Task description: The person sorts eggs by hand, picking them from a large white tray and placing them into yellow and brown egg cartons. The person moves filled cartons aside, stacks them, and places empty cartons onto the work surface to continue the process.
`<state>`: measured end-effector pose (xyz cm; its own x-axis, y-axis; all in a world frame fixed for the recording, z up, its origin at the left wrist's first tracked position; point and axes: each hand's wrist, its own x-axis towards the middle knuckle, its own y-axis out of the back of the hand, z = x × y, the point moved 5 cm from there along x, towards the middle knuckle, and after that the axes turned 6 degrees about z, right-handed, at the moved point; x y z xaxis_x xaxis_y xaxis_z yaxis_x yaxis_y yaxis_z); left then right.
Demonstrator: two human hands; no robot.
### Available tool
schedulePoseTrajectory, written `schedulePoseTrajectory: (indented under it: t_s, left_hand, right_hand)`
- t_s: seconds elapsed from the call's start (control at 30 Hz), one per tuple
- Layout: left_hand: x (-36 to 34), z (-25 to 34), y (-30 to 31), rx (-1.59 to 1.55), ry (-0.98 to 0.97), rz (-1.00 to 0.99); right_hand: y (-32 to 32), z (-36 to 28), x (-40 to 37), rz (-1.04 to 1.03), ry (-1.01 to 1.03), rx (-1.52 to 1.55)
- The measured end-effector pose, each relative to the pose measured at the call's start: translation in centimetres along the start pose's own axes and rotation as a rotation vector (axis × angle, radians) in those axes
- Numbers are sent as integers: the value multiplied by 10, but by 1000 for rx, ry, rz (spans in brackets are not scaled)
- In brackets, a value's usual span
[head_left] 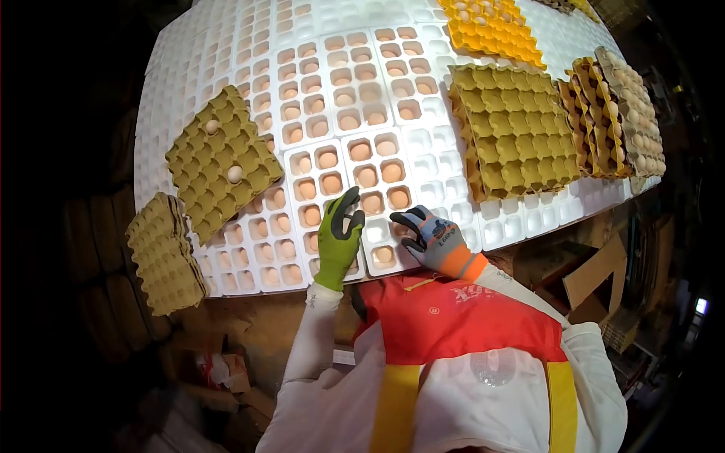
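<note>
My left hand (341,230), in a green and black glove, is over the white foam egg trays (341,162) near the front edge, fingers curved and apart with nothing visible between them. My right hand (432,234), in a grey, black and orange glove, bends its fingers over the neighbouring cells; what they touch underneath is hidden. Light brown eggs sit in the cells around both hands, one egg (384,254) just below them and another egg (398,198) just above. Right of my right hand are foam cells (502,229) without eggs.
A tan carton tray (219,162) bearing two eggs lies at the left, beside a stack of cartons (162,257). At the right stand olive cartons (517,132) and tilted cartons with eggs (642,121). A yellow tray (495,34) is at the back. An opened cardboard box (596,279) is below right.
</note>
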<state>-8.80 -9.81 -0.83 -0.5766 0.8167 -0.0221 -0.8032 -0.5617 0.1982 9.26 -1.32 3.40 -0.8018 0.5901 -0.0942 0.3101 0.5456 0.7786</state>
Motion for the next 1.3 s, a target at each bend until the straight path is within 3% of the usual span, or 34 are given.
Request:
schedulePoseTrajectory:
  t_s: [0.07,0.1,0.13,0.2,0.33,0.4,0.43,0.47,0.5,0.53,0.6,0.67,0.7,0.8,0.87,0.93,1.07,1.17,1.2,1.27,1.3]
  left_hand:
    - [-19,3,-8,-29,-15,51]
    - [-24,9,-14,240,-178,30]
    - [-32,10,-23,216,-198,12]
    - [-35,8,-37,397,-339,-33]
    - [-38,3,-44,433,-405,-10]
    - [-40,-7,-39,297,-292,36]
    - [-40,-7,-35,336,-285,61]
    - [-37,-6,-34,362,-291,78]
    - [-31,3,-37,584,-461,83]
    - [-21,13,-42,591,-507,15]
    - [1,24,-54,654,-465,146]
    - [8,29,-42,769,-369,290]
    - [14,29,-30,809,-327,311]
    - [31,24,-17,859,-275,306]
    - [38,21,-24,921,-310,146]
    - [44,-12,-29,967,-468,158]
    - [47,-18,-26,782,-528,220]
    - [38,5,-16,684,-527,268]
    - [31,20,-10,679,-529,290]
    - [7,39,25,669,-524,409]
    - [-7,13,68,307,-347,589]
  right_hand:
    - [-13,3,-11,82,180,125]
    - [-28,5,-14,4,262,192]
    - [-50,14,-15,-16,329,227]
    - [-59,18,-12,-23,309,190]
    - [-52,20,-16,51,312,304]
    - [-45,17,-16,87,319,358]
    - [-36,13,-16,50,272,405]
    - [-17,10,-19,141,227,413]
    - [-6,17,-23,220,217,372]
    - [8,22,-23,292,219,333]
    - [39,36,-36,411,66,369]
    - [60,56,-53,492,-161,637]
    - [77,62,-59,532,-27,354]
    - [95,78,-81,594,-204,448]
    - [93,81,-87,623,-221,527]
    - [99,67,-87,637,-135,421]
    - [100,55,-94,657,-49,402]
    - [117,77,-94,795,55,118]
    - [131,92,-88,807,-42,285]
    - [164,125,-85,971,-129,223]
    - [173,161,-83,1015,-158,99]
